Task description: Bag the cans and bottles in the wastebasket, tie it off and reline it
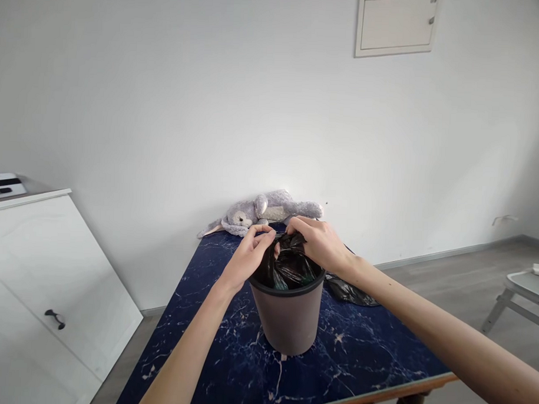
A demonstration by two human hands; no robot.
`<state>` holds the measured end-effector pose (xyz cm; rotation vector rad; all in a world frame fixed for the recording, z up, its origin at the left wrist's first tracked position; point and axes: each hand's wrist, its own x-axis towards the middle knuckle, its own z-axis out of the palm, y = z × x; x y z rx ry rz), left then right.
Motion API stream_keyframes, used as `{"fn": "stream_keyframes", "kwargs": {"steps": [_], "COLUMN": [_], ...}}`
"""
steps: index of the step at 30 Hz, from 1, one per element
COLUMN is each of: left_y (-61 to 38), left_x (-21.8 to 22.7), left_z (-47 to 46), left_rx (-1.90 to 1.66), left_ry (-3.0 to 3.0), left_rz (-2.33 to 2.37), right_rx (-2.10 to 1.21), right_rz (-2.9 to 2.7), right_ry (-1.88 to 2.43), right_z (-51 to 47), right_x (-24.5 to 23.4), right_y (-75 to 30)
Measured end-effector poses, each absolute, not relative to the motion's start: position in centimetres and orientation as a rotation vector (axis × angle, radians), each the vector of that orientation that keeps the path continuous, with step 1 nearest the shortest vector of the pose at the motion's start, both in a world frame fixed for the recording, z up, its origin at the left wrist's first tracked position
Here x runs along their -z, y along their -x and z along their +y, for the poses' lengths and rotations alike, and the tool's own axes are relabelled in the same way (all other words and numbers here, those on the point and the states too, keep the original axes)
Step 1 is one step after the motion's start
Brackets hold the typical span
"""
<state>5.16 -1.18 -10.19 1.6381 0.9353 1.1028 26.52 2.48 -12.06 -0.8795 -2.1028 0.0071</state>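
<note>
A grey waste bin (287,317) stands on a dark blue marbled table (211,353). A black plastic bag (289,264) fills the bin's mouth and bunches up above the rim. My left hand (247,257) pinches the bag's gathered top from the left. From the right, my right hand (321,244) grips the same bunch, fingers curled over it. Both hands meet just above the bin's far rim.
A grey plush toy (264,212) lies at the table's far end against the white wall. Another black bag (350,290) lies crumpled on the table right of the bin. A white cabinet (41,276) stands at left, a stool (525,290) at right.
</note>
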Motion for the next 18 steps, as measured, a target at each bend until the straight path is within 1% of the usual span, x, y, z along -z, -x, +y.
{"fn": "stream_keyframes", "kwargs": {"steps": [2, 6, 10, 13, 15, 18], "left_y": [-4.7, -4.0, -3.9, -4.0, -4.1, -4.3], "left_x": [10.5, 11.0, 11.1, 11.0, 11.0, 11.0], "left_z": [-0.8, 0.1, 0.3, 0.2, 0.0, -0.3], "left_rx": [-1.105, -1.133, -1.143, -1.146, -1.158, -1.191], "left_ry": [-1.618, -1.508, -1.455, -1.46, -1.484, -1.564], "left_rz": [0.943, 0.971, 0.972, 0.987, 0.991, 0.977], "right_rx": [-0.067, -0.301, -0.376, -0.394, -0.366, -0.192], "right_rz": [-2.169, -2.232, -2.266, -2.318, -2.334, -2.404], "right_ry": [0.811, 0.639, 0.494, 0.48, 0.557, 0.735], "right_z": [2.4, 2.1, 1.4, 1.0, 1.0, 1.6], "right_x": [11.9, 11.6, 11.1, 10.7, 10.7, 10.9], "right_y": [-26.6, -26.9, -26.6, -26.2, -25.9, -25.7]}}
